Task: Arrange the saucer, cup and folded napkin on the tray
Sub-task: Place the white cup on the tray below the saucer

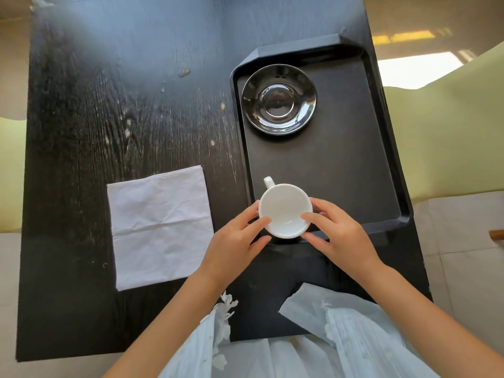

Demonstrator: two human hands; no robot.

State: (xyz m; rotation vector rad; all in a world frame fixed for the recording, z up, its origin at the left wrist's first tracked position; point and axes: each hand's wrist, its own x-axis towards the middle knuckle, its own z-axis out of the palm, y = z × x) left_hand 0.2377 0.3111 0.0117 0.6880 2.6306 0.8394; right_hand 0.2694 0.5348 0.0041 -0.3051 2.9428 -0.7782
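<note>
Head view looks down on a dark wooden table (109, 105) with a black tray (354, 159) at its right side. Left of the tray, a folded white napkin (161, 227) lies flat on the wood. Toward the tray's far end sits a glossy black saucer (279, 99). At the tray's near edge, a white cup (285, 210), handle pointing away, is clasped on both sides by the left hand (234, 241) and right hand (341, 236), fingers curled on its rim.
</note>
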